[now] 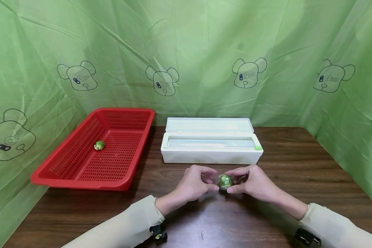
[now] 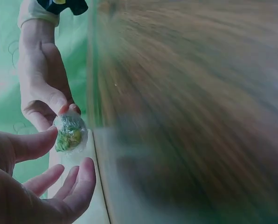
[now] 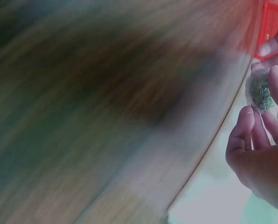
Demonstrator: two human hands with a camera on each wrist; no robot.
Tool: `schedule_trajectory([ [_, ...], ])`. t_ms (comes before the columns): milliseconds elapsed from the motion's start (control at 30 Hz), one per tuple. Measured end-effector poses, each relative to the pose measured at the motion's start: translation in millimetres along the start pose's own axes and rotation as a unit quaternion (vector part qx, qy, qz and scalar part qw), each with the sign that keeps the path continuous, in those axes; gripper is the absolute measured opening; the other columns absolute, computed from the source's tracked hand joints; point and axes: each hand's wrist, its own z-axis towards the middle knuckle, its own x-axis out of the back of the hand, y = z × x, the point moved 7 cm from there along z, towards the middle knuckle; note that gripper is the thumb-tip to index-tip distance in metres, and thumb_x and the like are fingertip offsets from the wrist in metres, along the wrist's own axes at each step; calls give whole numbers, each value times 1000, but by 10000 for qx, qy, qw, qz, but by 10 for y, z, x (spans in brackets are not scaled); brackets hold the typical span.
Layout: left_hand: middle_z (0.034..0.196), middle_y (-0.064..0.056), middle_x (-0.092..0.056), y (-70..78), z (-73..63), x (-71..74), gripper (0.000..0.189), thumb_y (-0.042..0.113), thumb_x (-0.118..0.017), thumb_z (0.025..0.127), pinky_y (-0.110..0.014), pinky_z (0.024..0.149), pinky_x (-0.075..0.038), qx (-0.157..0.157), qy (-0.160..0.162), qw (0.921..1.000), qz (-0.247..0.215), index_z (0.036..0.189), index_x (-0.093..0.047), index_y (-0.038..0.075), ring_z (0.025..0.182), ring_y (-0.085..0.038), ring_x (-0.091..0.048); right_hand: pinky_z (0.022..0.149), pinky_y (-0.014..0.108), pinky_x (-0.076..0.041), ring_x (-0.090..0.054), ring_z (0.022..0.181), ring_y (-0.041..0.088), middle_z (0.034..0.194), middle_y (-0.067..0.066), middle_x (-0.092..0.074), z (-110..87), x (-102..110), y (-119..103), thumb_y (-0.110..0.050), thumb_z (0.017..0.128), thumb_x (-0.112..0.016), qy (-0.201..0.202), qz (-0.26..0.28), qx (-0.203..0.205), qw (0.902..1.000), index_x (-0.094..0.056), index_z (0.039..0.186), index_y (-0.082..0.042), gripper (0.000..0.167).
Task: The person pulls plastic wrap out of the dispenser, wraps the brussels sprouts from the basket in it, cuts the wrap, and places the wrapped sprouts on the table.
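In the head view, a Brussels sprout (image 1: 224, 182) wrapped in clear plastic film is between the two hands, over the wooden table. My right hand (image 1: 258, 182) pinches it between thumb and fingers from the right. On the other side, my left hand (image 1: 194, 183) is close to the film. From the left wrist view, the left thumb (image 2: 38, 144) lies at the edge of the wrapped sprout (image 2: 71, 134), while the left fingers are spread loosely apart from it. The right wrist view shows the sprout (image 3: 261, 91) against the right thumb and fingertips.
Behind the hands stands a white cling film dispenser (image 1: 210, 155), its lid raised, with a green piece at its right end. To the left is a red plastic basket (image 1: 124, 179) holding another Brussels sprout (image 1: 99, 145). Green curtain (image 1: 204, 41) surrounds the wooden table (image 1: 297, 151).
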Motion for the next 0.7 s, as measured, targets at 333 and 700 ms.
schedule_trajectory([
  [333,91,-6,-77,157,130,-225,39,4,-93,77,-22,72,-56,-105,-50,9997,-206,114,-79,2,77,-8,-71,62,27,-55,-67,75,16,88,6,-72,-112,282,105,-18,78,-94,71,-79,-95,9999,-77,123,-1,51],
  [700,89,-4,-77,250,258,-466,37,3,-93,77,-19,71,-55,-51,-57,9993,-364,111,-80,3,74,-4,-70,64,27,-56,-68,76,16,90,7,-71,-222,534,210,-18,82,-92,179,-194,-325,9991,-75,127,-1,52],
])
